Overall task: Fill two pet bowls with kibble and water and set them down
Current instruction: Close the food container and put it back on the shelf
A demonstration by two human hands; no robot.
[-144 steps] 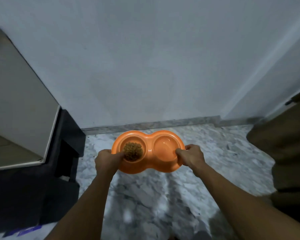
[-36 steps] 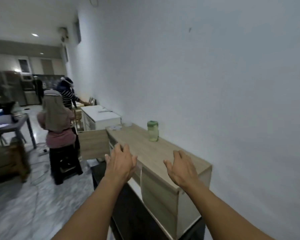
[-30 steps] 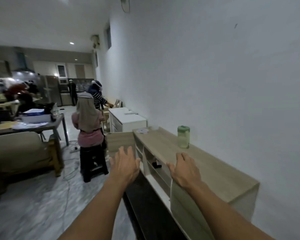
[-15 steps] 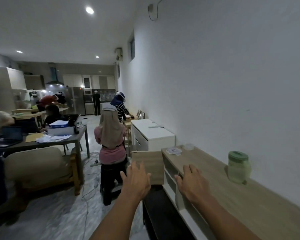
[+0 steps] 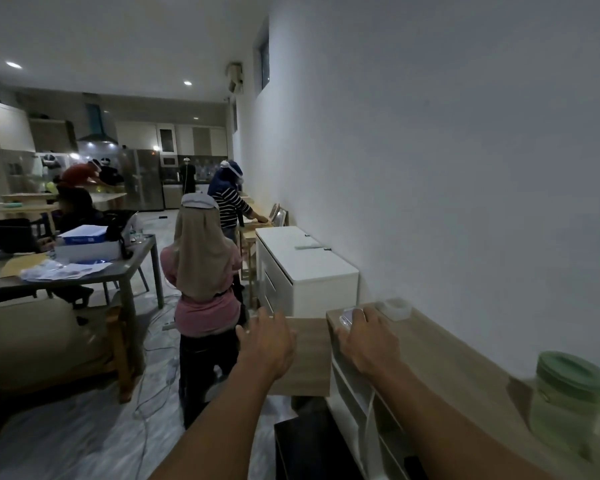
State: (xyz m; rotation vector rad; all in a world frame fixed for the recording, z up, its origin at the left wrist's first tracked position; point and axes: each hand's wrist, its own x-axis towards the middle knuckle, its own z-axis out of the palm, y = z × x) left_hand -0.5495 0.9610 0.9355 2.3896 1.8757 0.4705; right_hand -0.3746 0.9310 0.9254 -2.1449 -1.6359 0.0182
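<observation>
**Both hands loose over the counter's far end, bowls out of view**

Closest to you, at the lower right, a jar [image 5: 572,403] with a green lid stands on the wood counter [image 5: 447,368], blurred; what it holds can't be read. Your right hand [image 5: 364,341] lies palm down on the counter further along, fingers straight, gripping nothing. Its fingertips reach a small clear item [image 5: 350,315] at the counter's end; whether they touch it can't be told. Just beyond that sits a clear tub [image 5: 394,308] against the wall. Your left hand [image 5: 267,344] hangs in the air beside the counter, fingers spread and relaxed, holding nothing, in front of an open cabinet door [image 5: 305,368]. The 2 pet bowls do not show from this angle.

Past the counter stands a white cabinet [image 5: 302,265]. A person [image 5: 201,271] in a pink top and beige head covering stands with their back to you. To the left is a table [image 5: 132,268] stacked with papers. More people work in the kitchen at the far end.
</observation>
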